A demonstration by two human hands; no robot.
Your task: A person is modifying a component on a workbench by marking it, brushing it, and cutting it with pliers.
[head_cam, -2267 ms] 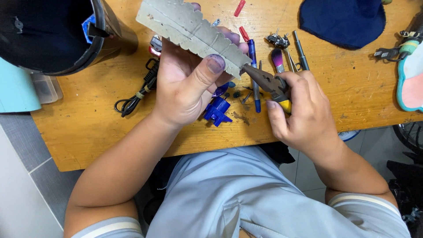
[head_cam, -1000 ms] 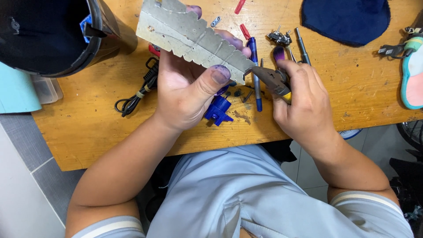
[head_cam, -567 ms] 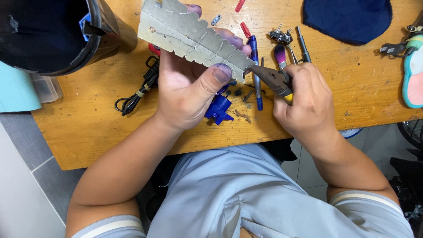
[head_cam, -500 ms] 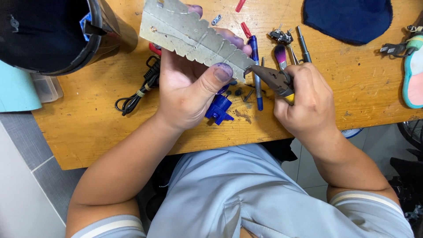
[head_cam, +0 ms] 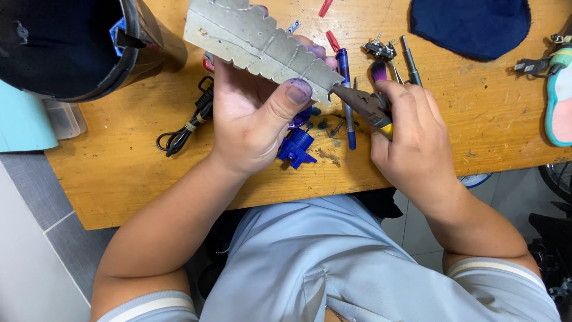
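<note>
My left hand [head_cam: 256,119] grips a long grey metal piece with a notched, toothed lower edge [head_cam: 256,42], thumb pressed on its right end. It is held tilted above the wooden table [head_cam: 119,179]. My right hand [head_cam: 411,137] is closed on the handles of dark pliers with a bit of yellow grip [head_cam: 366,106]. The plier jaws pinch the right tip of the grey piece. Beneath my left hand lies a blue plastic part [head_cam: 296,146] on the table.
A large black round container [head_cam: 65,48] stands at the back left, a coiled black cable [head_cam: 185,128] beside it. A blue pen [head_cam: 345,89], red bits, small screws, screwdriver bits [head_cam: 408,56], a dark blue cloth [head_cam: 471,24] and a teal-edged object [head_cam: 557,101] lie around.
The grey piece and both hands have shifted only slightly. The pliers stay clamped on the piece's right tip.
</note>
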